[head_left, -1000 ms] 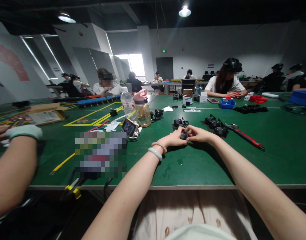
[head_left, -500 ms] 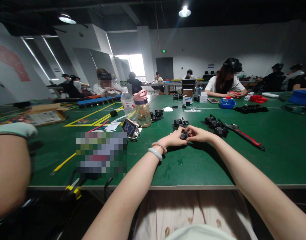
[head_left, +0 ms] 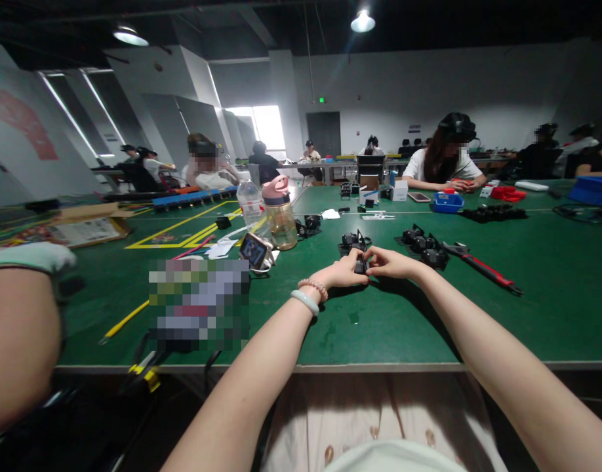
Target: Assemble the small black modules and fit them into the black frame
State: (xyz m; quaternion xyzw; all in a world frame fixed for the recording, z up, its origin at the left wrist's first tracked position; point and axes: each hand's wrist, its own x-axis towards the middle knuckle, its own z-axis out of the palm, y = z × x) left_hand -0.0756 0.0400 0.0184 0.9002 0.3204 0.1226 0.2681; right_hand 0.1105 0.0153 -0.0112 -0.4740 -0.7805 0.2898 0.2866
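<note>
Over the green table (head_left: 404, 328), both of my hands meet at a black mechanical assembly (head_left: 351, 240) with blocky parts and a thin upright plate. My left hand (head_left: 345, 272), wearing a beaded bracelet and a pale bangle on its wrist, has its fingers closed around the near end of the assembly. From the other side, my right hand (head_left: 390, 263) pinches the same end between thumb and fingers. The fingertips hide much of the gripped part. Just right of my hands lie similar black assemblies (head_left: 425, 246), with a red-and-black adjustable wrench (head_left: 488, 272) beside them.
Left of my hands stand a pink-lidded bottle (head_left: 280, 216), a clear plastic bottle (head_left: 250, 203) and a small clock display (head_left: 255, 251). A blue bin (head_left: 448, 203) sits farther back. Another person's gloved arm (head_left: 25, 314) reaches in at the left edge. Co-workers sit across the table.
Almost nothing differs. My hands keep their place on the black assembly, with only a tiny shift of the fingers.
</note>
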